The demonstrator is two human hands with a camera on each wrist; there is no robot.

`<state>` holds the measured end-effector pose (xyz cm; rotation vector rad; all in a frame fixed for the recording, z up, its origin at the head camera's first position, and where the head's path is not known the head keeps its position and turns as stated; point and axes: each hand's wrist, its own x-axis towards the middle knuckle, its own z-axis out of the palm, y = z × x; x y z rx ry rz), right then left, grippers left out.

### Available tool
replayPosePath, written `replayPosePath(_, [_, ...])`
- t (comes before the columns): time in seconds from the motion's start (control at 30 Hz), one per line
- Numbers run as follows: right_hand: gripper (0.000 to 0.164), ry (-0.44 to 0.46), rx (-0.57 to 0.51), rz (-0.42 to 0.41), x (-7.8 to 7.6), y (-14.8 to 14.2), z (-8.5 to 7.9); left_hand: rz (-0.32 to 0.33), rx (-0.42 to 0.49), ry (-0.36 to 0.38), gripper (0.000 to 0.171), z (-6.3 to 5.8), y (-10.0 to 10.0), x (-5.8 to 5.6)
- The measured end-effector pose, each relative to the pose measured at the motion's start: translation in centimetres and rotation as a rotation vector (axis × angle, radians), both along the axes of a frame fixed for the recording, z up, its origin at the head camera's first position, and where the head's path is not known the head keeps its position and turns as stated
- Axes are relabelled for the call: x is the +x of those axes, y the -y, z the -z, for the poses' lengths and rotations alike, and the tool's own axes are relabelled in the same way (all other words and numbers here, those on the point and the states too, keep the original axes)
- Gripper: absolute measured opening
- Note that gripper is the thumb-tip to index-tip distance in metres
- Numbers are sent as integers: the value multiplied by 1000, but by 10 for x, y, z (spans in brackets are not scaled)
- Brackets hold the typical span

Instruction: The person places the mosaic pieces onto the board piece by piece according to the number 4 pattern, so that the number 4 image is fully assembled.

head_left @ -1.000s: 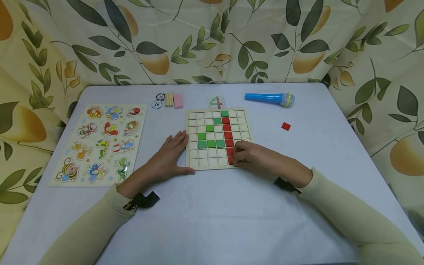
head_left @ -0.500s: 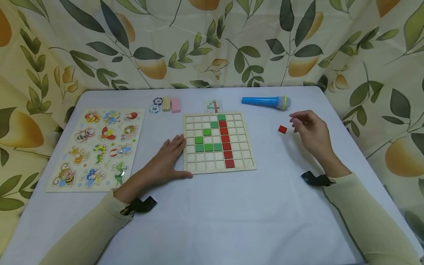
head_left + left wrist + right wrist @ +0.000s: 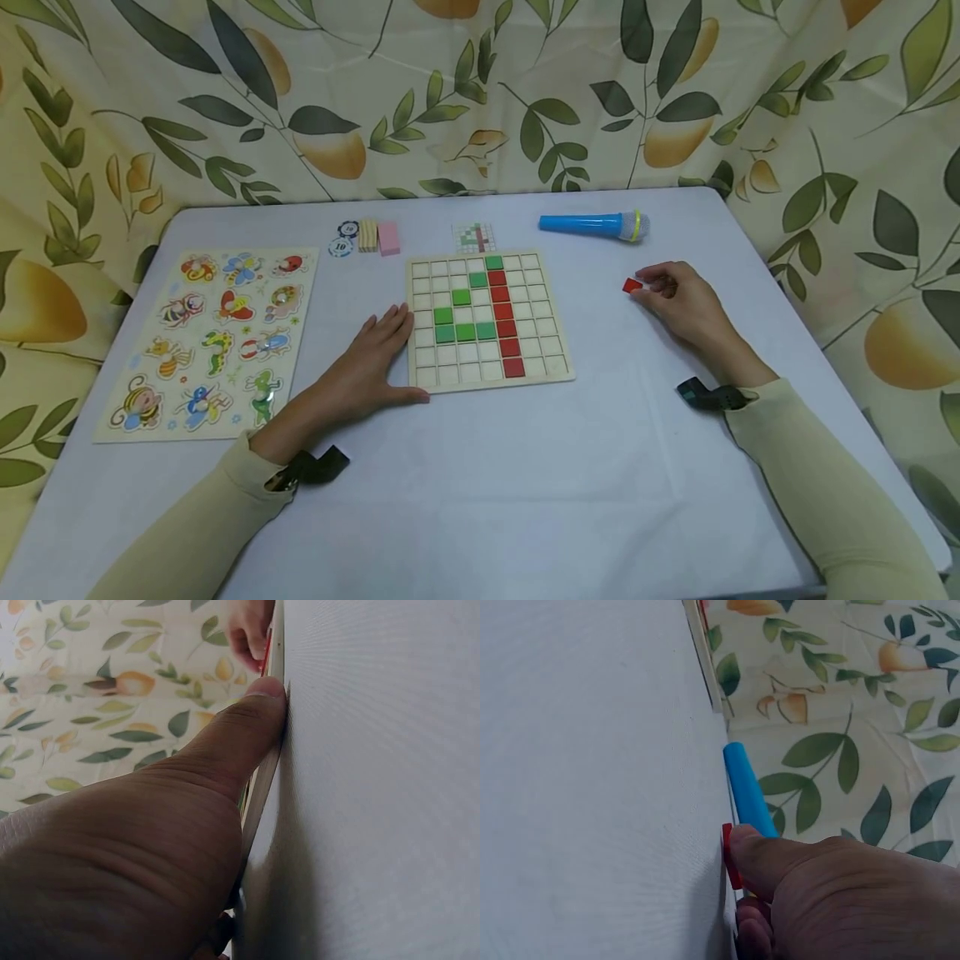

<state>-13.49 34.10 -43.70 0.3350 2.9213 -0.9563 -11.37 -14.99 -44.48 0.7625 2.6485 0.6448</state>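
Note:
In the head view a wooden grid board [image 3: 543,379] lies mid-table, with a column of red tiles and several green tiles in its squares. My left hand [image 3: 360,371] rests at the board's left edge, fingers spread and thumb along the near left corner. To the right of the board, my right hand [image 3: 678,304] pinches a loose red square tile [image 3: 632,285] between thumb and index finger. From the right wrist, the thumb covers part of that red tile [image 3: 731,859], which is close to the white tablecloth.
A blue toy microphone [image 3: 585,224] lies at the back right. Behind the board is a small pattern card [image 3: 474,238]. Poker chips [image 3: 342,246], wooden sticks [image 3: 367,236] and a pink block [image 3: 388,239] sit back left. An insect sticker board [image 3: 202,342] lies left.
My right hand has left the board, moved right and closed its fingertips on the loose red tile. My left hand stays at the board's edge.

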Motion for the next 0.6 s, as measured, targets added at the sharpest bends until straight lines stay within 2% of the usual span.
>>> replayPosePath(0.17, [36,-30,42,-38,-3,1,1,-3,-1,0,129,-1,0,0])
replayPosePath(0.4, [41,-6,79,-48,-2,4,-2,0,7,-5,127,-1,1,-1])
replayPosePath(0.53, [43,-20,76,-80,5,12,-12,3,11,3,127,-2,0,1])
replayPosePath(0.6, [40,-55,77,-132,10,20,-21,3,12,2,128,-2,0,1])
